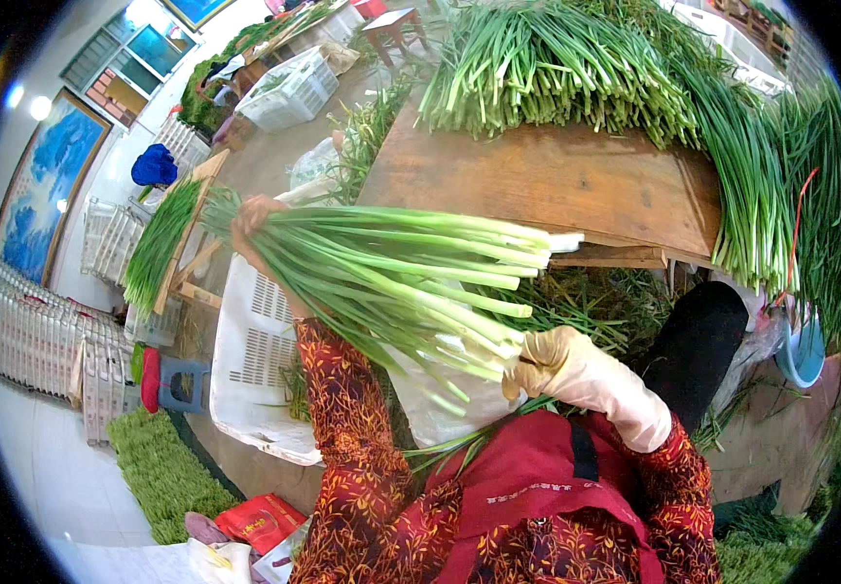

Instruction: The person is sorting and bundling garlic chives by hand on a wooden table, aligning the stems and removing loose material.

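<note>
My bare left hand (257, 226) is closed around the leafy ends of a bunch of long green onion-like stalks (391, 258). The bunch lies across the air in front of me, its pale stem ends fanned out to the right. My right hand (544, 362), in a cream rubber glove, has its fingers curled at the lowest stem ends and appears to pinch one stalk; the fingertips are partly hidden. Beyond the bunch stands a wooden table (547, 180), with a big heap of similar greens (561, 83) along its far side. A red apron (537, 467) covers my lap.
A white plastic crate (255, 336) stands left of my legs, a white bag (440, 399) below the bunch. Loose leaf scraps (595, 302) lie under the table. More greens (751, 185) hang at the right, above a blue basin (802, 350). A blue stool (184, 386) stands left.
</note>
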Action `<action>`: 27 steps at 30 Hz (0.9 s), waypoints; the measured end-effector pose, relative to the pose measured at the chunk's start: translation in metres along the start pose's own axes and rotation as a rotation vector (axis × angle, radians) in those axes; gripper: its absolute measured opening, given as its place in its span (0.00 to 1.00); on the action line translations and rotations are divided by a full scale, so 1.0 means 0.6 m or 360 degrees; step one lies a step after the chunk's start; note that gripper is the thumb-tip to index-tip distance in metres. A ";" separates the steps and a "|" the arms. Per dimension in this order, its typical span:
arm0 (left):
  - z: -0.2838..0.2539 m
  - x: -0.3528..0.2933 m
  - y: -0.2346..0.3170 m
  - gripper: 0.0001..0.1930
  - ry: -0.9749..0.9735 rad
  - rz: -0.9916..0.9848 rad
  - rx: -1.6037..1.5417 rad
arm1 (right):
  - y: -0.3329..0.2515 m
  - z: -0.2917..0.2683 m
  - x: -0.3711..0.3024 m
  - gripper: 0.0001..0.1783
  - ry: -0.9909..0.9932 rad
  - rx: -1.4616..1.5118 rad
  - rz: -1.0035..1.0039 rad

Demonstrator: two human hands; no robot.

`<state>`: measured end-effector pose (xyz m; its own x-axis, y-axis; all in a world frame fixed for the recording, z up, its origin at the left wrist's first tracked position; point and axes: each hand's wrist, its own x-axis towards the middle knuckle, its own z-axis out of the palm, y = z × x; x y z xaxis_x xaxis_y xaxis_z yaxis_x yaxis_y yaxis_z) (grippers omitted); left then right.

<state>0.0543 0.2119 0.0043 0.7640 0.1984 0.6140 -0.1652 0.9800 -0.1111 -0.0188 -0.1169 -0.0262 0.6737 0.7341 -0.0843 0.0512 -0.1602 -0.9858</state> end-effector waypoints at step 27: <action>0.026 0.002 -0.027 0.07 -0.0270 -0.0029 -0.0107 | -0.031 -0.058 0.000 0.13 0.0492 0.0540 -0.0166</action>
<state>0.0483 0.1959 0.0191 0.6495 0.1805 0.7386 -0.1061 0.9834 -0.1471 0.0058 -0.1368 -0.0031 0.8683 0.4958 0.0141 -0.0789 0.1662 -0.9829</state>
